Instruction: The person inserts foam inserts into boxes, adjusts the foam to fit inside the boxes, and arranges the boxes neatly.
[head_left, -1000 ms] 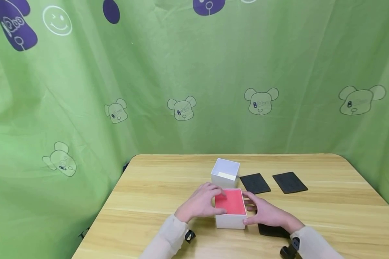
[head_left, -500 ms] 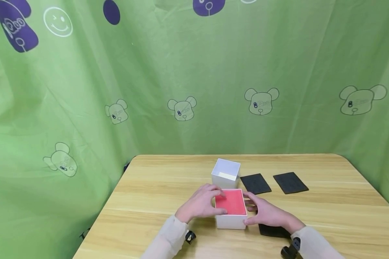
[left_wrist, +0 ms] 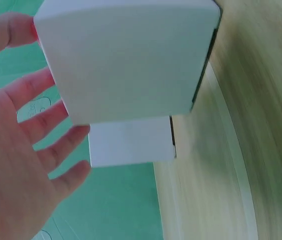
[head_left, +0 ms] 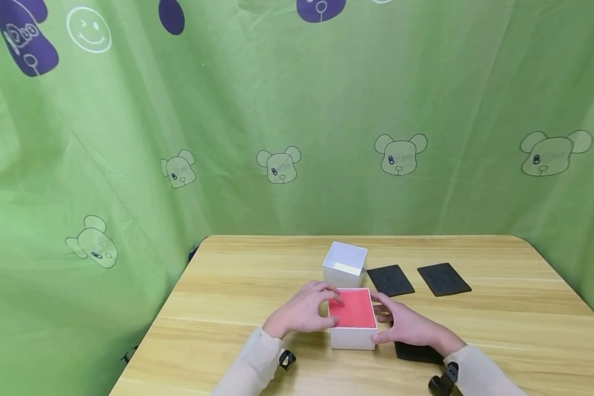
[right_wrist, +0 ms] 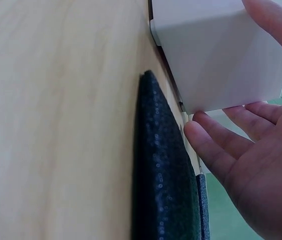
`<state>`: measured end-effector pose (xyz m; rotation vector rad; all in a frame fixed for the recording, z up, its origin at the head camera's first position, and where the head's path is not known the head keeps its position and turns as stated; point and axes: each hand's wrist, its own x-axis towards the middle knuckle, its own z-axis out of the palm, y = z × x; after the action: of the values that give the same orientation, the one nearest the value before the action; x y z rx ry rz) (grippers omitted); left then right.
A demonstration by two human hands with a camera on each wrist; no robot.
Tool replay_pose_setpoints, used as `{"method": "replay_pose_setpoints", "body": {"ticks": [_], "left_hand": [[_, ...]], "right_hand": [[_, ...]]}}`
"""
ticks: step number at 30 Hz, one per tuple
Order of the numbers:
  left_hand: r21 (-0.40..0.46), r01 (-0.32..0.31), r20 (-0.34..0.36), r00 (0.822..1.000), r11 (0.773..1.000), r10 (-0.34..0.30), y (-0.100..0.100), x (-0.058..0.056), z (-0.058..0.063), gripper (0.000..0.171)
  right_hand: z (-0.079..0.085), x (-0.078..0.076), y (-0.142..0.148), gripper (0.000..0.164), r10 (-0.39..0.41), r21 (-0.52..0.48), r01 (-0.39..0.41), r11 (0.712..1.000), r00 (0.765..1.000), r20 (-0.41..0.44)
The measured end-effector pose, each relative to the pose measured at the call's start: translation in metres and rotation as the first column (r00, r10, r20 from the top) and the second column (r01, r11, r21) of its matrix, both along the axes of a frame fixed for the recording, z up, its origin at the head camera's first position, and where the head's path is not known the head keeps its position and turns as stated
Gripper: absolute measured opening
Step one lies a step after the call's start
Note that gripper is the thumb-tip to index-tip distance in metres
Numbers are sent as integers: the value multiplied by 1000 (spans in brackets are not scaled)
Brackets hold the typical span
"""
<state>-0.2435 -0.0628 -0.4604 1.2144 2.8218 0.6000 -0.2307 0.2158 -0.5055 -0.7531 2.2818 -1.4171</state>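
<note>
An open white box (head_left: 352, 339) stands on the table between the two hands, with a flat red layer (head_left: 355, 311) inside near its rim. My right hand (head_left: 410, 328) holds the box's right side, thumb at the near corner and fingers round the far one. The right wrist view shows that thumb over the white side wall (right_wrist: 220, 60). My left hand (head_left: 302, 311) hovers at the left rim, thumb and fingers spread over the red layer. In the left wrist view, its loosely bent fingertips line the box's edge (left_wrist: 131, 60).
Behind the box stands a second white box (head_left: 340, 276), open at the top. Two black square pads (head_left: 390, 281) lie to its right. Another black pad (head_left: 416, 353) lies under the right wrist. A green curtain (head_left: 326, 209) hangs behind the wooden table (head_left: 227, 308).
My left hand has shifted slightly left, its thumb drawing back across the red layer toward the rim. The right hand and the box stay in place.
</note>
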Motion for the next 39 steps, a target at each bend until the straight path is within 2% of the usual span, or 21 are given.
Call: {"method": "replay_pose_setpoints", "body": {"ticks": [9,14,19,25,32,39], "left_hand": [[2,-70,55,996,998,70,7,2,5,41],[-8,-63,49,997,998,63,5,1,7,42],[8,-55,46,997,998,55,1,1,3,41],[39,-90,84,993,995,86,2,3,0,45],[37,-135,120,984,990,130,4,6,3,53],[49,-131,130,984,990,124,3,4,3,53]], "right_hand": [[-1,-1,0,95,11,-16,-11,1000,1000,-3],[-1,-2,0,94,8,-22,-9,1000,1000,-8],[-2,-3,1,95,5,-7,-5,1000,1000,0],[-2,-1,0,95,8,-14,-7,1000,1000,18],[-2,-2,-1,93,15,-30,-15,999,1000,2],[-1,-2,1,94,13,-23,-13,1000,1000,2]]}}
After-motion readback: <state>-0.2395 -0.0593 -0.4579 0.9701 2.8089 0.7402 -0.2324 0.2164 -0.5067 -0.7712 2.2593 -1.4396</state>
